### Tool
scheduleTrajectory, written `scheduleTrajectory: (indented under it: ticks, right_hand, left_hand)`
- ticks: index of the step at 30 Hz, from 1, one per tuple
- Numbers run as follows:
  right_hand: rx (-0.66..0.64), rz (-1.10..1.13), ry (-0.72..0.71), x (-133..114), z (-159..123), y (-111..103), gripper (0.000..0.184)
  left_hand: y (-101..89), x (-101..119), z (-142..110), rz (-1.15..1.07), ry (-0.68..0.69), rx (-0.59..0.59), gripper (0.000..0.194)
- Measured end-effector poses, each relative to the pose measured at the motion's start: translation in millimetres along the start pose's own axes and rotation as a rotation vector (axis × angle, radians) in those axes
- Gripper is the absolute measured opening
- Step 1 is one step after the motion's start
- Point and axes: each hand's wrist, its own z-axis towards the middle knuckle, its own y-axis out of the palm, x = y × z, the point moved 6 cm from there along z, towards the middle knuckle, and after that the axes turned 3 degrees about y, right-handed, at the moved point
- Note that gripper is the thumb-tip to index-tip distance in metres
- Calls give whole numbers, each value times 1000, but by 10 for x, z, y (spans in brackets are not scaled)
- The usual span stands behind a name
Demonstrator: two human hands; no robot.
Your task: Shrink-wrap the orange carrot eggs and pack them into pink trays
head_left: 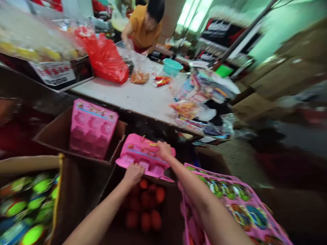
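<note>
A pink plastic egg-carton-like tray (139,147), printed with small pictures along its top, is tilted over an open box. My left hand (134,173) is closed on its near edge. At the tray's right side, my right hand (165,150) has its fingers curled onto the top, beside a thin yellow strip; motion blurs the details. Below the tray, several orange-red egg-shaped pieces (146,221) lie in the dark box. To the right of my right forearm is a larger pink tray (258,195) filled with colourful round wrapped pieces.
Another pink tray (93,127) stands in a cardboard box (51,143) at left. A box of bright green wrapped pieces (42,185) is nearer. Across the white table (114,95) lie a red bag (107,61), a turquoise basin (172,66) and packaging. A person (143,29) bends over its far side.
</note>
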Motion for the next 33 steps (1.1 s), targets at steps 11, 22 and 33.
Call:
scheduleTrajectory:
  ticks: [11,22,33]
  right_hand:
    - [218,40,255,903,739,-620,43]
    - [189,-9,-153,-336,445,-590,28]
    - [146,155,30,-523,659,-259,33]
  left_hand:
    - [-516,-592,-1631,165,-9,176,20]
    - [-2162,433,-460,313,213,307,20]
    - [-2798,-795,-2689,166,-250,556,32]
